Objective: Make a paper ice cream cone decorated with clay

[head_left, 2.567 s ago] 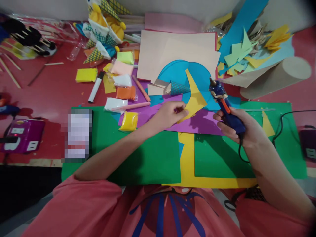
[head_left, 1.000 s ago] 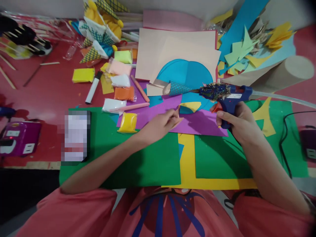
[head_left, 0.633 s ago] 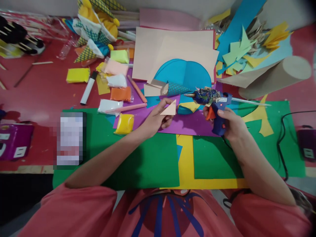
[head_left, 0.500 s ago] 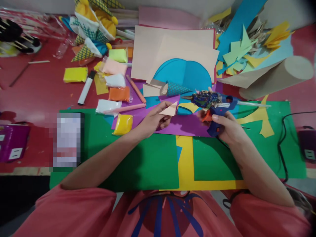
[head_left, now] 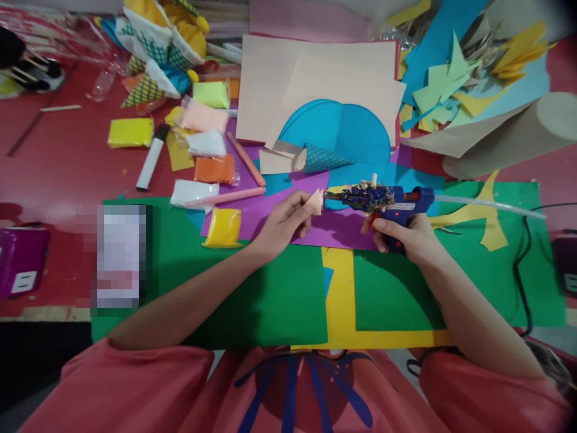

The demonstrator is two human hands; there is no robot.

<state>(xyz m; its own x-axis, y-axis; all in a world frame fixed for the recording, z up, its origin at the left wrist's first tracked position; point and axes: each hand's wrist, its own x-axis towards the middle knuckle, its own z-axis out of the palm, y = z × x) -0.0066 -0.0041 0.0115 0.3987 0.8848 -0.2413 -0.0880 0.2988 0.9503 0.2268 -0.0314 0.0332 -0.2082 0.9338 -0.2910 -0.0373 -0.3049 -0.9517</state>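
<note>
My left hand (head_left: 288, 224) pinches a small piece of peach craft foam or paper (head_left: 315, 203), folded or bent so that pointed edges show. Closed around the handle of a blue hot glue gun (head_left: 383, 199) is my right hand (head_left: 403, 231), with a finger at the orange trigger. The gun's nozzle points left and is at the edge of the peach piece; whether they touch I cannot tell. A clear glue stick (head_left: 487, 203) sticks out of the gun's back. Just beyond my hands lies a blue patterned cone (head_left: 325, 158) on blue rounded cutouts (head_left: 340, 129).
Green sheets (head_left: 270, 294) and a purple sheet (head_left: 342, 228) cover the near table. To the left are clay packets (head_left: 224, 227), a marker (head_left: 152, 159) and a phone (head_left: 121, 255). Paper scraps (head_left: 446, 90) and a brown roll (head_left: 505, 138) lie right. A black cord (head_left: 518, 276) trails there.
The glue gun has been levelled and its nozzle brought to the peach piece. My left hand has turned the piece more upright. The view has shifted slightly.
</note>
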